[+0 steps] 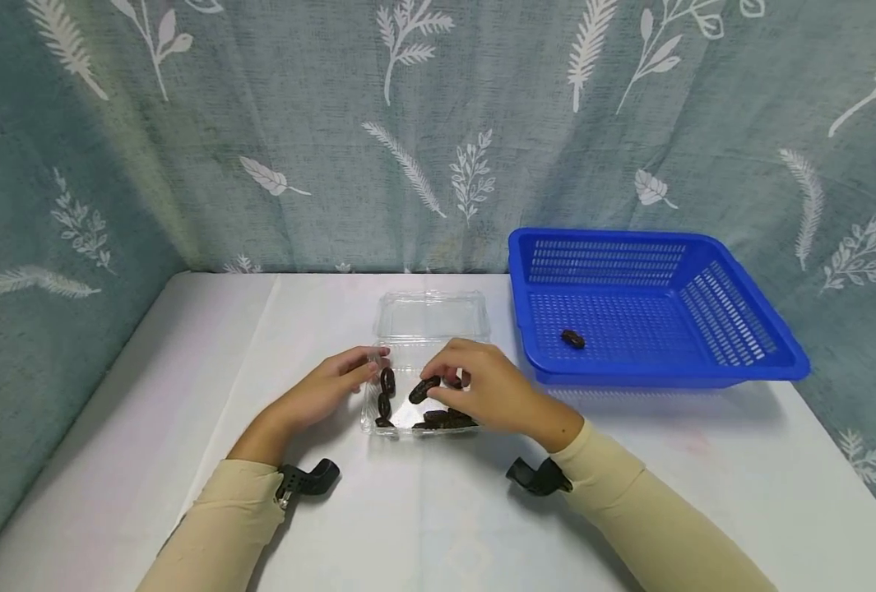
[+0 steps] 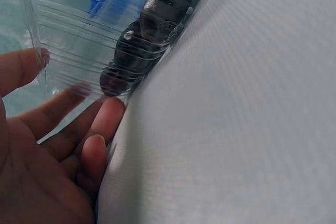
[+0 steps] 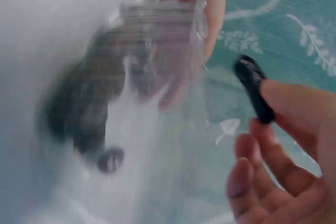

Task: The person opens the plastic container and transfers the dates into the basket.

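A clear plastic clamshell box [image 1: 424,355] lies on the table with its lid folded back. Several dark, wrinkled, oblong dates lie in it, some along the left wall and a cluster [image 1: 443,419] at the near side. My right hand [image 1: 493,395] pinches one date [image 1: 424,390] between thumb and fingertips above the box; in the right wrist view this date [image 3: 254,87] is apart from the box. My left hand [image 1: 326,386] rests its fingers against the box's left side. In the left wrist view its fingertips [image 2: 110,116] touch the clear wall.
A blue plastic basket [image 1: 660,372] with slotted walls stands at the right back, holding a single date [image 1: 573,339]. White cloth [image 1: 245,345] covers the table. A leaf-patterned curtain [image 1: 319,148] hangs behind it. Black wrist cameras [image 1: 312,478] sit on both sleeves.
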`<state>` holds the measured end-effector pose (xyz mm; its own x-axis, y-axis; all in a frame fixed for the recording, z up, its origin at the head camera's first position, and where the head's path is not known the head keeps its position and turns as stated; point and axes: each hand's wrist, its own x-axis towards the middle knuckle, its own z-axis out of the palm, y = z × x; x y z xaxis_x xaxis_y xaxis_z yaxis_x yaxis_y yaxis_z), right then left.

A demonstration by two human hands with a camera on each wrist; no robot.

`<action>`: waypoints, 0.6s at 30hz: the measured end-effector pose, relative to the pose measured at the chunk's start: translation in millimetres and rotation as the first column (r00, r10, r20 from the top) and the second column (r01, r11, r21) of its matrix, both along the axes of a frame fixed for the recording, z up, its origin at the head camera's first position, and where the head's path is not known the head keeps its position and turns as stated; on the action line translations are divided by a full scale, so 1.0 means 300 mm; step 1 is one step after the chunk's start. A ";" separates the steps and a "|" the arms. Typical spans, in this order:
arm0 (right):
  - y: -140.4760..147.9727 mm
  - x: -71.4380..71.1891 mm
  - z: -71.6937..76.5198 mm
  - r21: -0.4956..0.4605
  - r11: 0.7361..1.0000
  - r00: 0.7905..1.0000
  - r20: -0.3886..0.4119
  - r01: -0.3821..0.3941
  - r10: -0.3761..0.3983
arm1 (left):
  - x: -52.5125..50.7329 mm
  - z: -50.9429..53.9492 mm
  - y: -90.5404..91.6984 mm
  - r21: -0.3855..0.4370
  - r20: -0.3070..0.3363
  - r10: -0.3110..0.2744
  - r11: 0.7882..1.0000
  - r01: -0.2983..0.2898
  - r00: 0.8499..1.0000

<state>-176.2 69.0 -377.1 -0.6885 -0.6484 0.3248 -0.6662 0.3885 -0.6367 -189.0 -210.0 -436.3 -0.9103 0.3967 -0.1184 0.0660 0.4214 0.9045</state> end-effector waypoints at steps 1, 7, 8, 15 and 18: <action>0.016 0.002 0.010 -0.023 1.000 1.000 -0.014 0.015 -0.015 | 0.001 -0.001 -0.003 0.002 0.002 -0.001 1.000 0.001 1.000; 0.146 0.000 0.080 -0.115 0.979 0.976 -0.120 0.170 -0.183 | 0.006 0.001 -0.008 0.013 0.001 -0.010 1.000 0.010 1.000; 0.171 -0.005 0.090 -0.123 0.970 0.967 -0.120 0.211 -0.225 | 0.007 0.000 -0.007 0.013 0.001 -0.009 1.000 0.009 1.000; 0.345 -0.094 0.127 -0.024 0.894 0.893 -0.038 0.448 -0.448 | 0.007 -0.003 -0.004 0.000 0.006 -0.002 1.000 0.002 1.000; 0.411 -0.141 0.121 0.066 0.861 0.863 -0.043 0.505 -0.503 | 0.006 -0.004 0.000 0.000 -0.002 0.001 1.000 -0.001 1.000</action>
<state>-218.5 192.2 -340.6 -0.9204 -0.2373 0.3108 -0.3815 0.7193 -0.5805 -187.3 -209.9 -437.5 -0.9108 0.3960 -0.1164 0.0678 0.4219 0.9041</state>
